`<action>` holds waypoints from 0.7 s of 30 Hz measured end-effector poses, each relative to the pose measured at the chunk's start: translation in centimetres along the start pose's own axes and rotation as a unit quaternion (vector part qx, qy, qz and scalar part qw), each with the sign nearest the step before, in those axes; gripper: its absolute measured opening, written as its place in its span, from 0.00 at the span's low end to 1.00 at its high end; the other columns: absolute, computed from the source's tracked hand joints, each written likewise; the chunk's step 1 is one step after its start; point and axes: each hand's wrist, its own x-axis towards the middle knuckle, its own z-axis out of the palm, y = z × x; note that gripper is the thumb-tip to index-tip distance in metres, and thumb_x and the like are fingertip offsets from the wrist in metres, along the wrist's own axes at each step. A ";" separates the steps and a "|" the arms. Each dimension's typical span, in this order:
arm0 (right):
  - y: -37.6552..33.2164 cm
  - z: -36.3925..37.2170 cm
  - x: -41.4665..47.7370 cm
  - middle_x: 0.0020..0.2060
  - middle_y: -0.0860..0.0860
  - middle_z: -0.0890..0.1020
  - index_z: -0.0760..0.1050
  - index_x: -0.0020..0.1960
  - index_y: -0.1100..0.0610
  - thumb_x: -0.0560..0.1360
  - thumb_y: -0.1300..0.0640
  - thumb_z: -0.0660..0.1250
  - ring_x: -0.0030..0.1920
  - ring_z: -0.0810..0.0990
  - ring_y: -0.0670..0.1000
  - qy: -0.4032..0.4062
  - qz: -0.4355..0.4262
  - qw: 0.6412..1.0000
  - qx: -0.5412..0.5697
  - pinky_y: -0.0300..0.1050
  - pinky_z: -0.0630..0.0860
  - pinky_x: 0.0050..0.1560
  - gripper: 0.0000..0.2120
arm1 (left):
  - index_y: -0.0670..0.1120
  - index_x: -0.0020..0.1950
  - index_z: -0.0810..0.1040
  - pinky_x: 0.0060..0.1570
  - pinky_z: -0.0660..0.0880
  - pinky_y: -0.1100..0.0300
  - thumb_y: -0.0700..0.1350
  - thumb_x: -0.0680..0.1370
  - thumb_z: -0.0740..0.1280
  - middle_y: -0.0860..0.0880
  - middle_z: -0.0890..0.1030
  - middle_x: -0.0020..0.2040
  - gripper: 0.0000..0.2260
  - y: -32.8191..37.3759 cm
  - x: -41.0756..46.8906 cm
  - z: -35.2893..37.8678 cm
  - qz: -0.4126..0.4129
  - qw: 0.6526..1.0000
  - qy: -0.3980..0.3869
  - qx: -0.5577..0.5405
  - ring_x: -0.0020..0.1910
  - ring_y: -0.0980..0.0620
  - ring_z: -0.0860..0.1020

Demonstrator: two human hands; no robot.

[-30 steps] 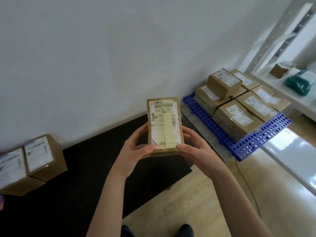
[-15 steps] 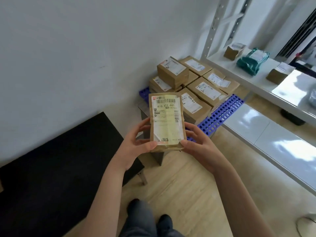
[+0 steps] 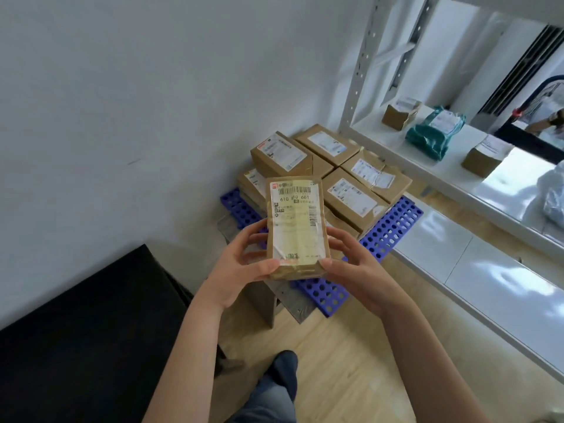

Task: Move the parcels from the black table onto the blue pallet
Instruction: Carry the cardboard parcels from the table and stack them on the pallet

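1. Plainly, the job was partway through: the held parcel (image 3: 295, 227) sat at the centre of the frame, clear of the black table (image 3: 91, 331) at lower left and in front of the blue pallet (image 3: 390, 227); it had not yet been set down.
2. The left hand (image 3: 241, 270) gripped its lower left edge, thumb on the labelled face and fingers (image 3: 253, 239) curled round behind; the right hand (image 3: 357, 267) gripped the lower right edge likewise; both held the one parcel, its label toward the camera.
3. Done, by my judgement: several brown stacked parcels (image 3: 351, 196) already lay on the pallet just right of centre, one resting on top of others toward the back; bare perforated blue showed along the pallet's near and right edges.
4. Left: placing this parcel; whether more waited on the table could not be told, since only a dark corner of it was in view.
5. Hidden: the held parcel covered the pallet's near-left part and the boxes there; the label's small print was unreadable.
6. The white shelf (image 3: 381, 132) at upper right carried small boxes (image 3: 399, 114) and a teal bag (image 3: 433, 132); the frame edge cut it off.
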 end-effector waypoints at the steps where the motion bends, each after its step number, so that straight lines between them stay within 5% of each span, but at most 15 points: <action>1: -0.7 -0.7 0.9 0.64 0.51 0.74 0.70 0.68 0.44 0.60 0.47 0.79 0.60 0.80 0.54 0.002 0.000 1.000 -0.005 0.58 0.78 0.60 0.38 | 0.61 0.66 0.72 0.50 0.80 0.44 0.54 0.61 0.79 0.55 0.78 0.60 0.35 0.3 1.4 0.0 0.001 1.000 -0.002 -0.003 0.60 0.47 0.78; 12: -4.2 -9.2 7.5 0.63 0.51 0.75 0.71 0.66 0.46 0.60 0.47 0.78 0.60 0.80 0.53 0.019 -0.003 1.000 0.006 0.55 0.79 0.59 0.36 | 0.62 0.67 0.70 0.49 0.80 0.48 0.53 0.63 0.80 0.57 0.77 0.62 0.35 1.0 12.5 3.6 -0.008 1.000 -0.023 -0.018 0.61 0.48 0.78; 21: -5.5 -19.3 11.1 0.65 0.53 0.75 0.71 0.68 0.48 0.60 0.49 0.80 0.61 0.80 0.56 -0.062 0.009 0.998 0.015 0.56 0.79 0.57 0.38 | 0.61 0.66 0.71 0.50 0.80 0.44 0.53 0.60 0.80 0.52 0.75 0.64 0.36 0.9 17.5 11.5 -0.011 0.997 0.080 -0.016 0.60 0.48 0.79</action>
